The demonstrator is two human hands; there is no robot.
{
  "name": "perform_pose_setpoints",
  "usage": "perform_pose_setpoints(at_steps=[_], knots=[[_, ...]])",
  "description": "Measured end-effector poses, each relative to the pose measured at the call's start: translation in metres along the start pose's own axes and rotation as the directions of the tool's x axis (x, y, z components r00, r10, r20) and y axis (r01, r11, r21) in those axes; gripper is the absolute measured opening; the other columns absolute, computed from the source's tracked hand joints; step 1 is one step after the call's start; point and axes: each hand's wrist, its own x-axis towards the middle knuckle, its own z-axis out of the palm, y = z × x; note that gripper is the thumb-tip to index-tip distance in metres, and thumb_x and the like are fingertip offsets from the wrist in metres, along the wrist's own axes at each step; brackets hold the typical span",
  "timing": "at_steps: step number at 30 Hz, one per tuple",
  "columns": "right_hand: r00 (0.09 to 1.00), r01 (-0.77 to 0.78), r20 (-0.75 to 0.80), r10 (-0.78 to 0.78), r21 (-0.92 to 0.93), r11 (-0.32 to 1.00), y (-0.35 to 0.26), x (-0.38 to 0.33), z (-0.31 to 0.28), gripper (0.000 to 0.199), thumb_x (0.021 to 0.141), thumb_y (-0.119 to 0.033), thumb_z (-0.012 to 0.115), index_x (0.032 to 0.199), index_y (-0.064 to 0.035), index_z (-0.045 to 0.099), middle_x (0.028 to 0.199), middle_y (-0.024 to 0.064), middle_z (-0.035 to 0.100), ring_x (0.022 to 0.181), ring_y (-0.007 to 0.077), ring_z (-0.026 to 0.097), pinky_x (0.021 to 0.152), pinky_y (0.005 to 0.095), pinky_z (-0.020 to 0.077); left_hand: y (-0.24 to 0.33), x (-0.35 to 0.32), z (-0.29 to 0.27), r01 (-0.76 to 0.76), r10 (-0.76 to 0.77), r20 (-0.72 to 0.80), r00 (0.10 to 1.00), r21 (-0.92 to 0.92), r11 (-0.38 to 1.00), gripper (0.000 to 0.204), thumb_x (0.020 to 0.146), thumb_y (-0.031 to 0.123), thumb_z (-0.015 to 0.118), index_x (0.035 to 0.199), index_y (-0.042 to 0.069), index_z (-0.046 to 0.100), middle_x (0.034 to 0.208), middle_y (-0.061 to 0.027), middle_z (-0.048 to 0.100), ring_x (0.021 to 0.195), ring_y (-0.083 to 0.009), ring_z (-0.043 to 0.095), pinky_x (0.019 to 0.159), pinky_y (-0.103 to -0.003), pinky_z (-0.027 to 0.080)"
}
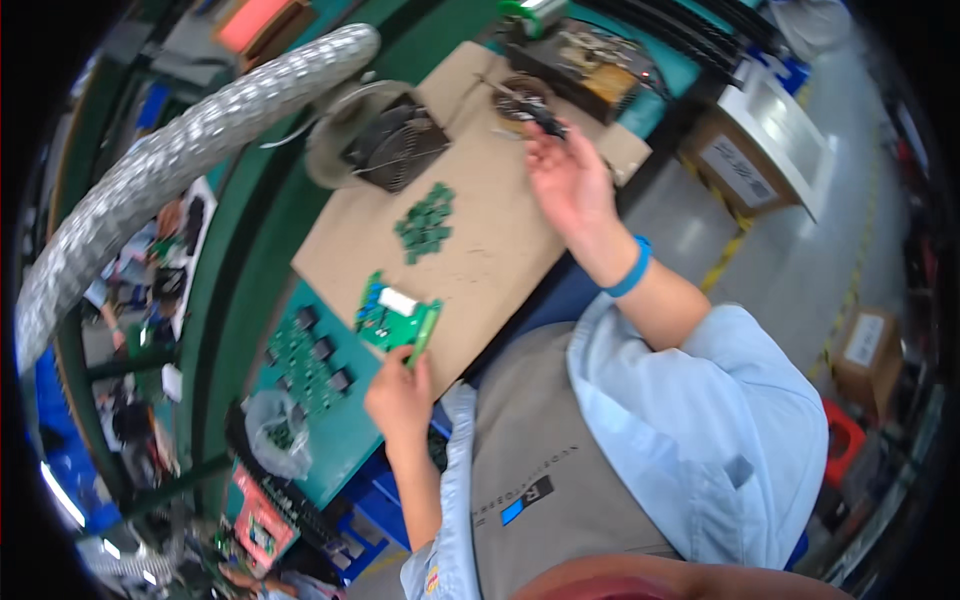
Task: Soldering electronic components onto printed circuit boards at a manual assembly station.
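Note:
My left hand (pixel 400 395) pinches the near edge of a green circuit board (pixel 395 318) with a white block on it, held at the front edge of a brown cardboard sheet (pixel 480 230). My right hand (pixel 565 175), a blue band at its wrist, reaches to the far side of the sheet, its fingers at a dark tool (pixel 535 112) lying by a round brown stand (pixel 522 98); whether it grips the tool I cannot tell. A heap of small green boards (pixel 427 222) lies mid-sheet between my hands.
A black fan (pixel 395 145) on a round base and a silver ribbed duct hose (pixel 190 150) stand to the left. More green boards with black parts (pixel 305 360) and a plastic bag (pixel 275 430) lie on the teal bench. Cardboard boxes (pixel 745 165) stand on the floor at right.

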Motion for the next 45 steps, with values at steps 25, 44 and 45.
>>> perform_pose_setpoints(at_steps=[25, 44, 45], knots=[[0.969, 0.085, -0.233, -0.077, 0.025, 0.996, -0.003, -0.017, 0.027, 0.033, 0.101, -0.017, 0.062, 0.124, 0.0062, 0.057, 0.131, 0.0349, 0.056, 0.119, 0.0373, 0.061, 0.104, 0.0401, 0.0522, -0.014, -0.003, -0.005, 0.025, -0.062, -0.127, 0.99, -0.275, 0.961, 0.023, 0.088, 0.006, 0.075, 0.11, 0.005, 0.072, 0.059, 0.0019, 0.048, 0.052, -0.0132, 0.041, 0.051, -0.028, 0.038], [0.629, 0.609, 0.464, 0.624, -0.793, -0.025, 0.064, -0.137, 0.053, 0.02, 0.081, 0.0, 0.073, 0.099, -0.0073, 0.069, 0.099, 0.0042, 0.061, 0.08, 0.0172, 0.056, 0.066, 0.0291, 0.0455, 0.071, 0.021, -0.004, 0.122, -0.049, 0.113, 0.992, -0.858, 0.499, 0.087, 0.103, 0.054, 0.051, 0.161, -0.001, 0.015, 0.129, -0.0261, 0.053, 0.104, -0.0327, 0.062, 0.085, -0.038, 0.051], [0.627, 0.609, 0.462, 0.628, -0.792, -0.025, 0.064, -0.137, 0.053, 0.02, 0.081, 0.0, 0.073, 0.099, -0.0073, 0.069, 0.099, 0.0042, 0.061, 0.08, 0.0172, 0.056, 0.066, 0.0291, 0.0455, 0.072, 0.022, -0.003, 0.124, -0.054, 0.112, 0.992, -0.859, 0.497, 0.087, 0.103, 0.054, 0.051, 0.161, -0.001, 0.015, 0.129, -0.0261, 0.053, 0.104, -0.0327, 0.062, 0.085, -0.038, 0.051]])
